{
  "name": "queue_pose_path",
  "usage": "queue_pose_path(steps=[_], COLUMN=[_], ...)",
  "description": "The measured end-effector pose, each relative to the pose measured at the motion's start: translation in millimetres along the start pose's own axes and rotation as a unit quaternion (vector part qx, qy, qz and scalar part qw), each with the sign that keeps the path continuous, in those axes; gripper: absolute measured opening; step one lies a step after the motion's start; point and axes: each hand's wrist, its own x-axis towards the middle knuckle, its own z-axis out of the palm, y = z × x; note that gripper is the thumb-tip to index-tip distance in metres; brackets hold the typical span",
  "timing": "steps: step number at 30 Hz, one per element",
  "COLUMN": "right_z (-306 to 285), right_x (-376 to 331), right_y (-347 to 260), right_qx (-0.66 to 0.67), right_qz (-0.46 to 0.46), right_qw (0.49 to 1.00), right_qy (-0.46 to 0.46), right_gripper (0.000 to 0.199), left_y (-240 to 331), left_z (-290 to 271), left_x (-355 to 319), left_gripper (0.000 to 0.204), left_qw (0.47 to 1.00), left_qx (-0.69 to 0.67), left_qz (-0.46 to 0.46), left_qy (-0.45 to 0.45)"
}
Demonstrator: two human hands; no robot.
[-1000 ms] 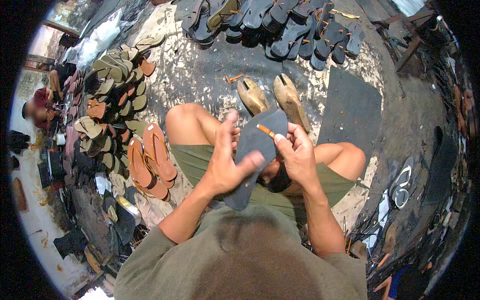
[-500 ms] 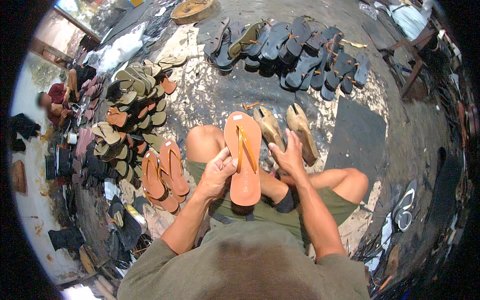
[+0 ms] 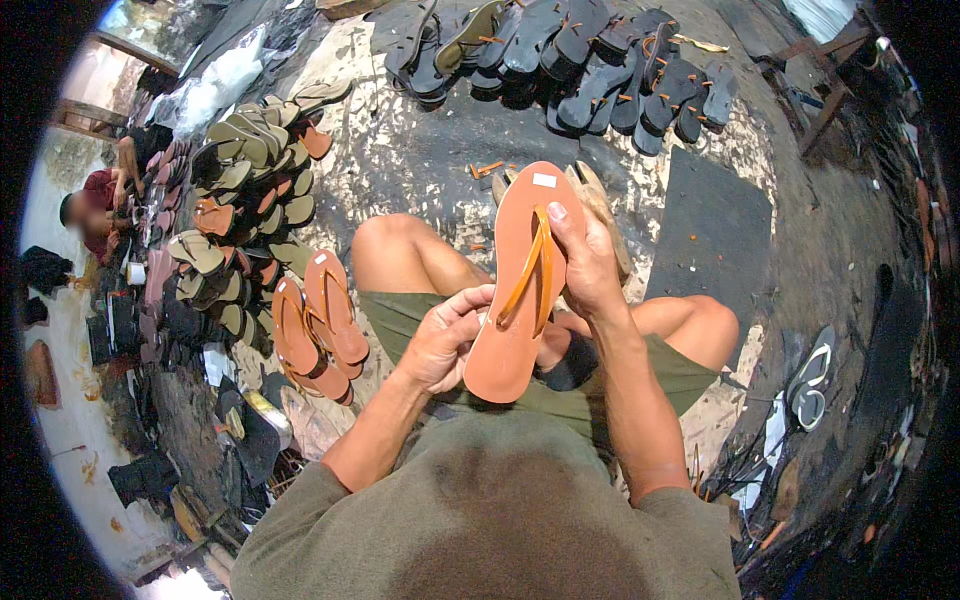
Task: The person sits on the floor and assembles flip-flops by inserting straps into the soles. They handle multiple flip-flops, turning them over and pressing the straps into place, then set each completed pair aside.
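A tan flip-flop with glossy orange-brown straps and a small white sticker near the toe is held up in front of me, toe pointing away. My left hand is closed on its left edge near the heel. My right hand grips the right side of the front half, thumb on top by the strap and the other fingers hidden behind the sole. Behind it, wooden shoe lasts stand on the floor, partly covered by the sandal and my right hand.
Tan flip-flops lie by my left knee, next to a heap of olive and tan ones. Black flip-flops are piled ahead. A dark sheet lies right, with a black-and-white flip-flop beyond. Another person sits far left.
My right hand, open beside the lasts before, has taken hold of the flip-flop's front half. The flip-flop has shifted right and tilted, with my left hand now lower along its edge.
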Motion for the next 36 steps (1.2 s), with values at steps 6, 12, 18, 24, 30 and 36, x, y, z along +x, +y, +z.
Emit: queue_pose_path(steps=[6, 12, 18, 24, 30, 36], right_z=[7.1, -6.2, -90.4, -54.8, -3.5, 22.7], right_x=[5.3, 38.2, 22.6, -3.7, -103.2, -112.7], right_y=[-5.1, 27.7, 123.8, 59.0, -25.1, -12.3], right_qx=[-0.037, -0.009, -0.688, -0.185, -0.134, -0.21], right_qz=[-0.041, -0.008, -0.083, 0.056, 0.016, 0.006], right_qw=[0.998, 1.0, 0.718, 0.981, 0.99, 0.977], right_qy=[0.002, -0.026, 0.072, 0.026, -0.041, 0.014], right_gripper=[0.041, 0.054, 0.069, 0.069, 0.068, 0.06], left_y=[1.3, 26.2, 51.0, 65.9, 84.4, 71.9], left_z=[4.4, 23.6, -15.4, -1.2, -3.1, 8.8], left_x=[0.3, 4.5, 20.0, 50.3, 69.4, 71.6], left_gripper=[0.042, 0.063, 0.05, 0.068, 0.068, 0.054], left_qw=[0.99, 0.952, 0.94, 0.888, 0.841, 0.601], left_qx=[0.084, 0.302, 0.267, 0.349, 0.421, 0.654], left_qz=[0.045, 0.022, 0.139, 0.212, 0.234, 0.409], left_qy=[0.102, 0.053, 0.16, 0.211, 0.246, 0.211])
